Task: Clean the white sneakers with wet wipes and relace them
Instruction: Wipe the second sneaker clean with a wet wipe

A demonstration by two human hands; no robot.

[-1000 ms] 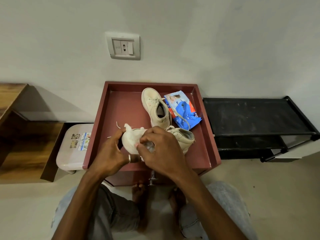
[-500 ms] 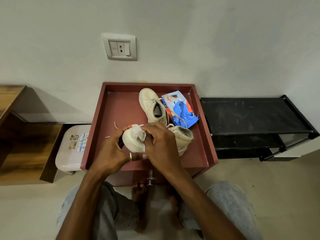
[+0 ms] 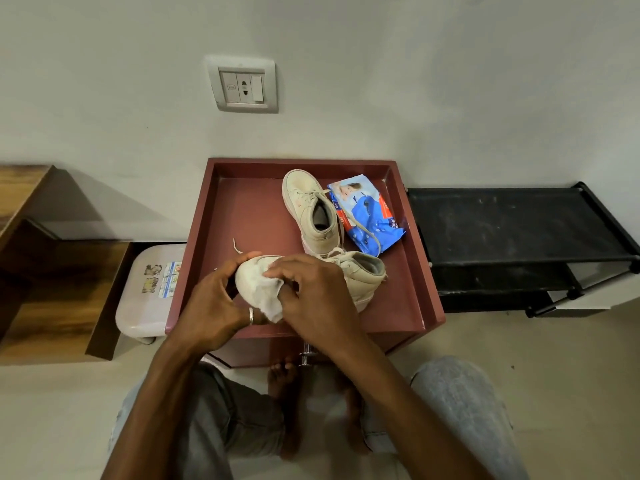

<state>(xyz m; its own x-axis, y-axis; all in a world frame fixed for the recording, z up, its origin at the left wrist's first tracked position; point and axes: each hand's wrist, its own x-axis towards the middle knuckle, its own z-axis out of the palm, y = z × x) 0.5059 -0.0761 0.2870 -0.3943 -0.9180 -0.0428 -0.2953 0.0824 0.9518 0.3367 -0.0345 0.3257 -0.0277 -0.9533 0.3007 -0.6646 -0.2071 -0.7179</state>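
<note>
A cream-white high-top sneaker [image 3: 360, 275] lies on its side at the front of the maroon tray table [image 3: 242, 216]. My left hand [image 3: 211, 306], wearing a ring, grips its toe. My right hand [image 3: 311, 296] pinches a white wet wipe [image 3: 266, 299] against the toe and sole edge. The second sneaker [image 3: 308, 209] stands upright behind, its laces loose. A blue pack of wet wipes [image 3: 367, 216] lies to its right, with a lace trailing over it.
A black shoe rack [image 3: 512, 230] stands right of the tray table. A white plastic stool [image 3: 145, 292] and a wooden unit [image 3: 52, 271] are on the left. A wall socket [image 3: 244, 86] is above. My knees and bare feet are below the table.
My right hand has slid the wipe down over the sneaker's toe toward me. My left hand keeps its hold on the toe. The view has shifted slightly.
</note>
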